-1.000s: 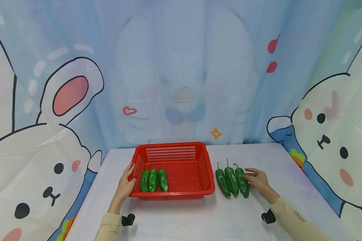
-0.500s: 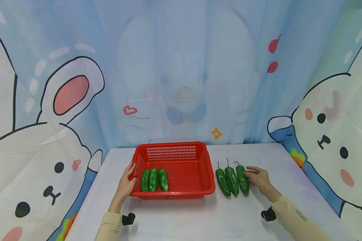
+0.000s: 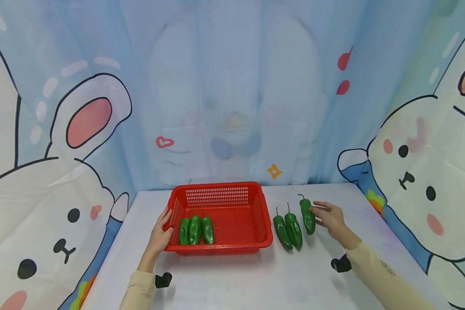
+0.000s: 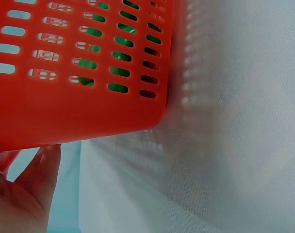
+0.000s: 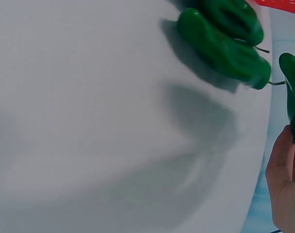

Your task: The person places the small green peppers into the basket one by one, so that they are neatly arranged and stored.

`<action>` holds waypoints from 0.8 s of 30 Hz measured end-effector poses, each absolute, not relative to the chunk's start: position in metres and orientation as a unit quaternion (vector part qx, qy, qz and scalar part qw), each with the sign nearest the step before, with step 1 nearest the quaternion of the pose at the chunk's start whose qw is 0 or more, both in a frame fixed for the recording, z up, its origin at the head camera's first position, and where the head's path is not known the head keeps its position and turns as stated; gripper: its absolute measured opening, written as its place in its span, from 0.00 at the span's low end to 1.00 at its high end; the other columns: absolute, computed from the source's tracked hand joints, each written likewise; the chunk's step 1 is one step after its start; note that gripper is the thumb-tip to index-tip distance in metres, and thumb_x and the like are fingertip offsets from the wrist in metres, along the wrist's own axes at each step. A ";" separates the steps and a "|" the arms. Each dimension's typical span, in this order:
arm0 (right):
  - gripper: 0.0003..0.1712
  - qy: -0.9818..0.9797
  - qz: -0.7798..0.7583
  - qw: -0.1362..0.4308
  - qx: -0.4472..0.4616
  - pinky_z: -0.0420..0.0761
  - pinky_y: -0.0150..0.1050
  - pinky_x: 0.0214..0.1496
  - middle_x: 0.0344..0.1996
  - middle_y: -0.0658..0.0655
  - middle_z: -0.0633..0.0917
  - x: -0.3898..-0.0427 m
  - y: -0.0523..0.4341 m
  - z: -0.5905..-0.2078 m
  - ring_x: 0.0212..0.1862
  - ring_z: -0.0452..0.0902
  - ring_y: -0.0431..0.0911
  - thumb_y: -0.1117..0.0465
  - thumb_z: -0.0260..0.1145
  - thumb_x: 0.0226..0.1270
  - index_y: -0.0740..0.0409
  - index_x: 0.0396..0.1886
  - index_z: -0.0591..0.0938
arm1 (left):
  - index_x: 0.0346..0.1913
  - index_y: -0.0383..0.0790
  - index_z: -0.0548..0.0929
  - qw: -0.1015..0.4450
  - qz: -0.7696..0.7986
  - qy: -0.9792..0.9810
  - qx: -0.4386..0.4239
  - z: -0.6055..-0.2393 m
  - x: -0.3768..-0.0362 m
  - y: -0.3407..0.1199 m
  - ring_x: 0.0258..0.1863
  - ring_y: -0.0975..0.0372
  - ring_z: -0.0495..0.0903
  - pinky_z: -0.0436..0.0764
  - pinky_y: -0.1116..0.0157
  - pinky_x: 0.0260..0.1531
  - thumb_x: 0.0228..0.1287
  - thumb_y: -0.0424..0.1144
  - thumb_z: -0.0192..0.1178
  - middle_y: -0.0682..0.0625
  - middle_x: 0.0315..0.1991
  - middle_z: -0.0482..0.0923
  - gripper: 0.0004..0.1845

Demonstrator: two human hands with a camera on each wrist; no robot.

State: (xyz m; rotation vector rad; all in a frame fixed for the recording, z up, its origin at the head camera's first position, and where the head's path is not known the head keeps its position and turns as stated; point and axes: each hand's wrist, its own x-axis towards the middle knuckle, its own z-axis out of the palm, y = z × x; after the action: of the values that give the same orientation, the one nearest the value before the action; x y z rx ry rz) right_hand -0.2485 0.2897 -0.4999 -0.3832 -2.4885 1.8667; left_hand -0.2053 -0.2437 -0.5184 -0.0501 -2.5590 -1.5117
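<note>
My right hand (image 3: pixel 329 218) pinches a green chili pepper (image 3: pixel 307 216) by its side, and the pepper hangs just above the table. In the right wrist view the fingertips meet the pepper (image 5: pixel 294 92) at the right edge, where the frame cuts it off. Two more peppers (image 3: pixel 293 230) lie side by side to its left. My left hand (image 3: pixel 159 234) holds the left rim of a red plastic basket (image 3: pixel 238 248); its thumb (image 4: pixel 45 167) shows against the rim in the left wrist view. Inside the basket, three peppers (image 3: pixel 195 230) lie together at the left.
A white cloth covers the table (image 3: pixel 224 284). Blue curtains (image 3: pixel 232 86) printed with cartoon rabbits stand behind and at both sides. A dark strap-mounted device (image 3: pixel 341 264) sits at the right wrist, and another (image 3: pixel 163 280) at the left.
The right hand has lifted the rightmost pepper off the table and moved it away, apart from the other two. My left hand stays on the basket. The head view has shifted slightly.
</note>
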 end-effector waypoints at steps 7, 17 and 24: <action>0.34 -0.784 0.610 0.011 -0.115 0.79 0.47 0.55 0.66 0.74 0.70 -0.250 0.286 -0.477 0.44 0.80 0.37 0.57 0.61 0.72 0.70 0.71 0.65 | 0.75 0.33 0.59 0.081 -0.507 -0.858 -0.018 -0.518 -0.207 -0.244 0.76 0.43 0.46 0.60 0.42 0.67 0.63 0.23 0.49 0.42 0.78 0.47 0.35; 0.34 -0.774 0.622 0.023 -0.112 0.80 0.47 0.55 0.66 0.72 0.70 -0.251 0.278 -0.457 0.41 0.79 0.34 0.57 0.62 0.71 0.68 0.71 0.66 | 0.75 0.32 0.59 0.083 -0.511 -0.855 -0.021 -0.520 -0.206 -0.245 0.76 0.43 0.47 0.60 0.43 0.67 0.63 0.23 0.49 0.41 0.78 0.47 0.35; 0.33 -0.764 0.637 0.028 -0.103 0.80 0.45 0.55 0.65 0.72 0.71 -0.253 0.265 -0.452 0.40 0.79 0.33 0.58 0.63 0.70 0.69 0.70 0.68 | 0.75 0.32 0.59 0.085 -0.509 -0.856 -0.024 -0.519 -0.206 -0.244 0.76 0.42 0.47 0.61 0.41 0.66 0.63 0.23 0.49 0.40 0.78 0.48 0.35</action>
State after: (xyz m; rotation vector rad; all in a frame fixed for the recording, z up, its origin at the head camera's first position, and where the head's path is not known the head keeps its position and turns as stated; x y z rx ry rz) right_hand -0.2530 0.2654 -0.4523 -0.3177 -2.3574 1.9662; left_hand -0.2057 -0.2437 -0.5188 -0.0714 -2.5530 -1.5175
